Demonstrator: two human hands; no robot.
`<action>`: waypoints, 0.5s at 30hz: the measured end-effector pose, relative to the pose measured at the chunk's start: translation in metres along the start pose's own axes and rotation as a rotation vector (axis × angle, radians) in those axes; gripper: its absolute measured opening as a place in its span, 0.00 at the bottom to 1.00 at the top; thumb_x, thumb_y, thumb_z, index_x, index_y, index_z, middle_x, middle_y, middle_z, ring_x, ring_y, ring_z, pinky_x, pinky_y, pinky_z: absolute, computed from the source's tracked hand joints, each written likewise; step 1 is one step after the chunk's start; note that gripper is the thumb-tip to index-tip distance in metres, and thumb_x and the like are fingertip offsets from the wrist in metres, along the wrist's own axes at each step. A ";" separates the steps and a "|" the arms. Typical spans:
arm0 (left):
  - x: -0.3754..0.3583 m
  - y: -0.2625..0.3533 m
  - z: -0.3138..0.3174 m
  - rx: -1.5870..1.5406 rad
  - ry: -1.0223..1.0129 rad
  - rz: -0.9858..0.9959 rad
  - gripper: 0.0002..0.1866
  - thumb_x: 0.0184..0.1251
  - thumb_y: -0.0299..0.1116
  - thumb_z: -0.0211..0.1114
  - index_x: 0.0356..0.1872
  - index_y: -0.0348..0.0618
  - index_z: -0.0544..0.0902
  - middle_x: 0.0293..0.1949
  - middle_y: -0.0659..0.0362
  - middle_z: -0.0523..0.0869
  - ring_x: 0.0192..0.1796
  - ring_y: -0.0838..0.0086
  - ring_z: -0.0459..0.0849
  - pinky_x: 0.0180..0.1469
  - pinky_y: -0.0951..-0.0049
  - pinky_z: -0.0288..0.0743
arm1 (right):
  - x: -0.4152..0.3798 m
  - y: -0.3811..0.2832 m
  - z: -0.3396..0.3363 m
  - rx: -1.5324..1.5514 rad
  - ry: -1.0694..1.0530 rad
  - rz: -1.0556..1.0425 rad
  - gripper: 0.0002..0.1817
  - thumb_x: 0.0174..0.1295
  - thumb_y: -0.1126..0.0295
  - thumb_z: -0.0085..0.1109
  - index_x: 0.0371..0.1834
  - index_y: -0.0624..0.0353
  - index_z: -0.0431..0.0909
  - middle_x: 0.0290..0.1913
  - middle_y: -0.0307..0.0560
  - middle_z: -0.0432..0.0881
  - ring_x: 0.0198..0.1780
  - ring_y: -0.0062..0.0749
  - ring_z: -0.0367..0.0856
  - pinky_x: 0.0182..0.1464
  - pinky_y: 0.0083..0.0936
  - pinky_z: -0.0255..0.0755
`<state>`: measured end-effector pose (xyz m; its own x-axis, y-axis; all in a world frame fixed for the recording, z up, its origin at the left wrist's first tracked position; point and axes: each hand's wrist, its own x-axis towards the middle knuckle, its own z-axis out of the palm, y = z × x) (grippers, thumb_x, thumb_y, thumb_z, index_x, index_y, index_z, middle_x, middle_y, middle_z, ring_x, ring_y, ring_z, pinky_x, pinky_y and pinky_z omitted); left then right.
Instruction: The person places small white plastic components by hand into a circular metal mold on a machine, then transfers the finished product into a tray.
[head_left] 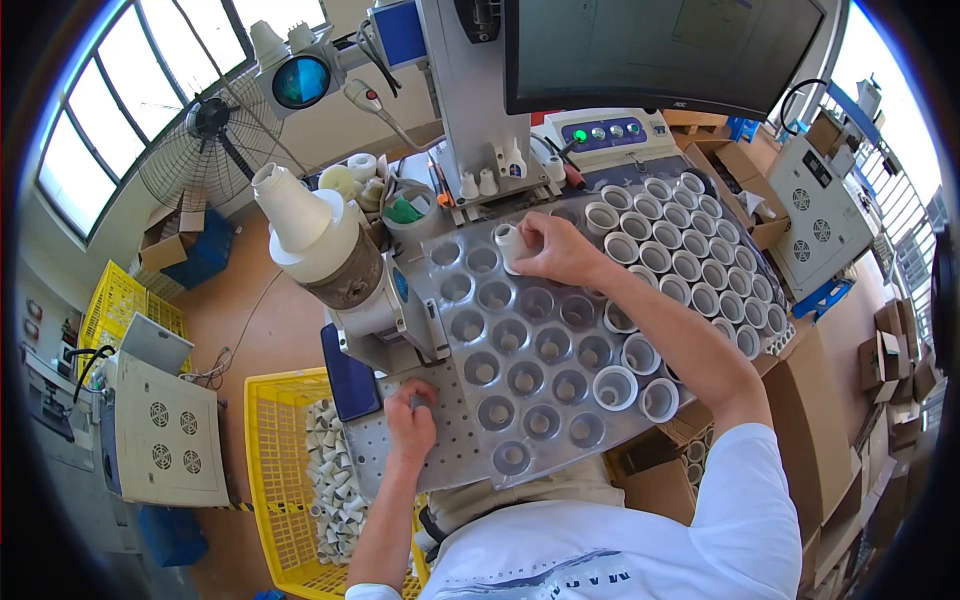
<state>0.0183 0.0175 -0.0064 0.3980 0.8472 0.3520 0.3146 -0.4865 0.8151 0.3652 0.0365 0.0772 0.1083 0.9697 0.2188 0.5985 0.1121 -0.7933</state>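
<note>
Over the metal tray (pixel 455 440), I see my right hand (pixel 555 250) gripping a white cup (pixel 508 245); my left hand (pixel 411 420) rests curled on the tray's edge, holding nothing I can make out

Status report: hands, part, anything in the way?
Right hand grips small white plastic cup over grey pocketed tray. Left hand rests on perforated metal plate. Nothing blocking.

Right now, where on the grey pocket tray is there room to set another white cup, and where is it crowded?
Free pockets fill the near-left half of the tray, between the left hand and the right hand, which holds a white cup. The far-right rows of cups are packed, and a few cups sit at the near-right edge.
</note>
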 end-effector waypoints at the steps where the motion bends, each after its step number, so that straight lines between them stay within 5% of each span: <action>1: 0.000 0.001 0.001 0.010 0.012 0.006 0.12 0.39 0.22 0.45 0.23 0.34 0.78 0.26 0.49 0.83 0.34 0.57 0.83 0.45 0.70 0.74 | -0.003 -0.003 -0.002 0.013 -0.001 0.063 0.20 0.48 0.68 0.76 0.32 0.62 0.71 0.29 0.38 0.74 0.32 0.23 0.68 0.39 0.25 0.68; 3: 0.000 0.000 0.000 0.009 0.008 -0.005 0.12 0.39 0.22 0.45 0.23 0.35 0.78 0.26 0.49 0.84 0.34 0.55 0.82 0.45 0.68 0.75 | -0.002 0.003 -0.004 -0.067 -0.005 0.041 0.22 0.45 0.63 0.77 0.31 0.63 0.72 0.27 0.44 0.75 0.31 0.31 0.73 0.37 0.30 0.70; 15: -0.003 -0.006 0.000 -0.035 0.008 -0.007 0.13 0.38 0.20 0.45 0.24 0.33 0.78 0.25 0.47 0.83 0.32 0.55 0.83 0.42 0.68 0.76 | -0.004 -0.008 -0.003 -0.019 -0.010 0.119 0.21 0.48 0.65 0.78 0.41 0.61 0.79 0.32 0.36 0.77 0.35 0.22 0.74 0.42 0.23 0.70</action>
<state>0.0150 0.0186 -0.0124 0.3886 0.8523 0.3501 0.2868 -0.4729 0.8331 0.3623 0.0309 0.0846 0.1721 0.9780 0.1177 0.5971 -0.0085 -0.8021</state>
